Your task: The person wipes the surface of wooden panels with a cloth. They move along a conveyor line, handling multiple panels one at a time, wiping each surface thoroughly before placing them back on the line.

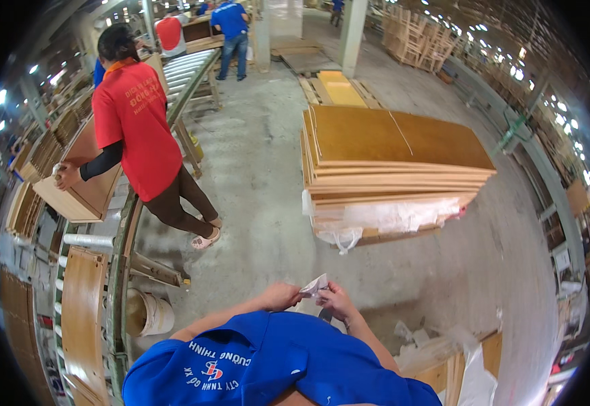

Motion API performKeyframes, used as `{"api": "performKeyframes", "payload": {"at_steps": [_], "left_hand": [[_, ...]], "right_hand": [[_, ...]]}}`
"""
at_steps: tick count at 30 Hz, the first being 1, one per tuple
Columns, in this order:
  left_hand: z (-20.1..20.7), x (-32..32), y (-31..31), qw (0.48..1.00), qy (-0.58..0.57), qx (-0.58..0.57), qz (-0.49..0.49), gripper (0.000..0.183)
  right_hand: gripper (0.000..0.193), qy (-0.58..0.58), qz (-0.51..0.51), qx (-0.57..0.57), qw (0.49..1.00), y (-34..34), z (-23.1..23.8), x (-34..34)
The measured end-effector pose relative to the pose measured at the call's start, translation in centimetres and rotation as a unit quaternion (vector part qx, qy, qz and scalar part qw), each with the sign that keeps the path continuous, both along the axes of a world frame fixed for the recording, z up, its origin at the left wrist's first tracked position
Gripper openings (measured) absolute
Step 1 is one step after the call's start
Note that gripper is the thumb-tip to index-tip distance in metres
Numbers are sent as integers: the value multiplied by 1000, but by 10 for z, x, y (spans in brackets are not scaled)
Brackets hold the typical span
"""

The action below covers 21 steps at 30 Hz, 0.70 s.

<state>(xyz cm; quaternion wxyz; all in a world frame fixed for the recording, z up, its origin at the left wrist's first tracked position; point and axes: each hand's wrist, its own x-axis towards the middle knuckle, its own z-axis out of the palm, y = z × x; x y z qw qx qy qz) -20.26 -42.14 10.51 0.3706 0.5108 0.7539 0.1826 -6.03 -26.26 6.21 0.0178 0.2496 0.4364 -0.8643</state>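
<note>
A small crumpled whitish piece [314, 285], like paper or thin plastic, is held up in front of my blue shirt. My left hand [282, 296] pinches its left side with the fingertips. On its other side, the fingers of my right hand [336, 302] are closed on its lower right part. The two hands are close together, with the piece between them. Something dark and narrow shows just below my right hand, too small to make out.
Ahead to the right stands a stack of brown wooden panels [396, 142] with plastic wrap. A roller conveyor [122, 271] carries a wood panel [82, 304] at left; a bucket [149, 312] stands beside it. A person in red [139, 128] handles a wooden cabinet piece [82, 179]. Wrapped boards [443, 375] lie lower right.
</note>
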Motion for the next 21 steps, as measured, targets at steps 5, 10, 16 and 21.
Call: {"api": "performKeyframes", "payload": {"at_steps": [5, 10, 16, 21], "left_hand": [[-11, 15, 27, 987, 124, 54, 84, 29], [-11, 40, 44, 969, -20, -5, 246, 41], [7, 66, 12, 678, -627, 170, 343, 45], [2, 97, -27, 732, -508, 262, 372, 36]], "right_hand": [[23, 57, 97, -48, 993, 57, 5, -29], [20, 45, 213, -108, 970, 79, 14, -52], [24, 96, 325, -115, 934, 68, 17, -78], [26, 109, 408, -102, 901, 22, 37, -79]]}}
